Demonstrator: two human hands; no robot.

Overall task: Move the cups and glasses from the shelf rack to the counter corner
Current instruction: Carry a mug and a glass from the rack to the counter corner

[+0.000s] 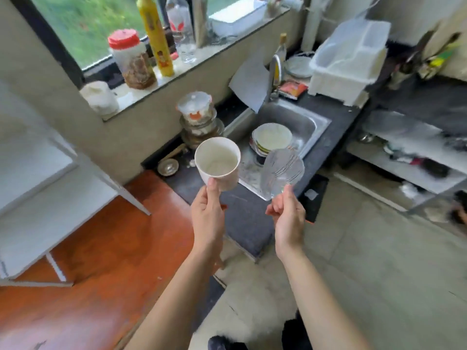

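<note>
My left hand (pixel 207 213) grips a white cup (pixel 217 162) by its lower side, mouth tilted toward me, in the air above the dark counter (pixel 242 213). My right hand (pixel 288 215) pinches a clear ribbed glass (pixel 281 171) at its base, held over the sink's near edge. The two vessels hang side by side, a small gap apart. The counter corner (pixel 161 160) by the wall lies just left of the cup. A metal shelf rack (pixel 404 157) stands at the right.
The steel sink (pixel 303 122) holds stacked plates (pixel 271 138). Stacked containers (pixel 198 122) and a small metal lid (pixel 168 167) sit in the corner. Jars and bottles line the windowsill (pixel 141 61). A white dish drainer (pixel 348 61) sits behind the sink. A white shelf unit (pixel 38 178) stands left.
</note>
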